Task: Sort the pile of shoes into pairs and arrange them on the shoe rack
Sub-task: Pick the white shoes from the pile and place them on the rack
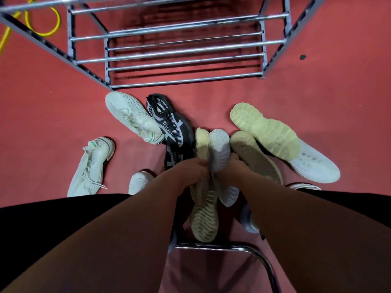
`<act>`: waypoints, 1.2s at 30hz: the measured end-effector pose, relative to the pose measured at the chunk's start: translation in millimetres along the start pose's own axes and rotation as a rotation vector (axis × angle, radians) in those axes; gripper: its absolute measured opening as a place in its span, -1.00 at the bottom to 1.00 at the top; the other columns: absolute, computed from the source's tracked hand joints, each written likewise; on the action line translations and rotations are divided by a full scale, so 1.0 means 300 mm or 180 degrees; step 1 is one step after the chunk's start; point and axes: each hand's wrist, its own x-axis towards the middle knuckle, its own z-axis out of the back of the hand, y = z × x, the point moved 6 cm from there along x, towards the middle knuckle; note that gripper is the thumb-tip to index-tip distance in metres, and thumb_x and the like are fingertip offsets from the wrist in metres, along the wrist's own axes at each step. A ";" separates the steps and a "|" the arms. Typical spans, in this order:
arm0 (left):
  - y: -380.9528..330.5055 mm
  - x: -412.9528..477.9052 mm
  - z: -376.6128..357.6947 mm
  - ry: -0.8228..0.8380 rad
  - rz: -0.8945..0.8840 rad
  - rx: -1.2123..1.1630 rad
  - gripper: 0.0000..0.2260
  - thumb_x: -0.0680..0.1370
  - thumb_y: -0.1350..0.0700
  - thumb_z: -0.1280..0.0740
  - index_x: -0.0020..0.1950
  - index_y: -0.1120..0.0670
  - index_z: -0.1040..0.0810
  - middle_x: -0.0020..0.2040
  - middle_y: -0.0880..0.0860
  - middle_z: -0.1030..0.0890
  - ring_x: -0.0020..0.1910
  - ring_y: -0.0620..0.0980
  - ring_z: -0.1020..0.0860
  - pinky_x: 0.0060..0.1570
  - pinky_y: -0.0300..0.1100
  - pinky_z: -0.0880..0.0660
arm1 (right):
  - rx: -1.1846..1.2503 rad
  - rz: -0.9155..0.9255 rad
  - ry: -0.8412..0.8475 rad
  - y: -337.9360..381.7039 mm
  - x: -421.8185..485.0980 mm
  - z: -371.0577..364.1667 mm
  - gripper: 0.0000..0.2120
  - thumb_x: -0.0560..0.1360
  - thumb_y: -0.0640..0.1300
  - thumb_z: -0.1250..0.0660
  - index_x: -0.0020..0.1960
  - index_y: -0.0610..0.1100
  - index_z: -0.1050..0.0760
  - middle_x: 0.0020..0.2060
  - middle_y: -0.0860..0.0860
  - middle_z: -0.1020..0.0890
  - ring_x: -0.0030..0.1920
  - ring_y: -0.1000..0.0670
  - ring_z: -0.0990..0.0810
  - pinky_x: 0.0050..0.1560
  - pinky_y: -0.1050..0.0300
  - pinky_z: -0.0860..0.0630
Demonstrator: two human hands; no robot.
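Above the chair frame (211, 247), a cream-soled shoe (204, 218) is gripped by the left hand (190, 173), a white-soled shoe (220, 153) by the right hand (230, 169), side by side; the rack (190, 80) is seen beyond both.

We read no text, brand, number or sign anywhere in view. Green tab at heel of white sneaker (131, 116) and of second white sneaker (91, 166): plain colour, no letters we can make out. Upturned yellowish sole (264, 127): tread pattern only, too blurred for us to tell any stamp.
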 end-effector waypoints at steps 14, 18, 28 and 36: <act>0.052 0.055 -0.028 -0.0695 -0.0363 0.2207 -0.66 0.61 0.00 -0.29 0.31 0.11 -0.35 0.24 0.21 -0.47 0.03 0.27 -0.58 -0.06 0.01 -0.46 | 0.0047 -0.0260 -0.0003 -0.048 0.040 -0.075 -0.12 0.33 0.11 -0.56 0.42 -0.17 -0.15 0.39 -0.24 -0.39 0.36 -0.27 -0.48 0.29 -0.06 -0.46; 0.058 0.044 -0.009 -0.1059 -0.0372 0.1943 -0.75 0.59 0.11 -0.26 0.20 0.04 -0.27 0.04 0.23 -0.54 -0.07 0.27 -0.57 -0.18 0.01 -0.38 | 0.0192 -0.0253 -0.0099 -0.048 0.046 -0.067 -0.13 0.32 0.10 -0.56 0.40 -0.16 -0.15 0.39 -0.23 -0.32 0.37 -0.27 -0.44 0.23 -0.06 -0.42; 0.055 0.034 0.104 -0.1531 -0.0293 0.0787 -0.64 0.51 -0.08 -0.36 0.15 -0.05 -0.24 -0.17 -0.02 -0.47 -0.30 -0.09 -0.42 -0.17 -0.09 -0.36 | 0.2974 0.0414 0.0153 -0.013 -0.034 0.086 -0.52 0.43 -0.03 -0.35 0.24 -0.30 -0.53 0.09 -0.29 -0.64 0.10 -0.31 -0.62 0.16 -0.25 -0.57; -0.067 0.035 0.091 -0.1756 -0.0758 -0.0897 -0.75 0.38 -0.08 -0.37 0.05 -0.12 -0.57 -0.15 -0.12 -0.67 -0.13 -0.01 -0.66 -0.14 -0.17 -0.57 | 0.4480 0.0252 0.0661 -0.087 -0.118 0.253 -0.63 0.54 -0.13 -0.24 0.25 -0.21 -0.64 0.05 -0.16 -0.71 -0.03 -0.14 -0.72 -0.02 0.02 -0.66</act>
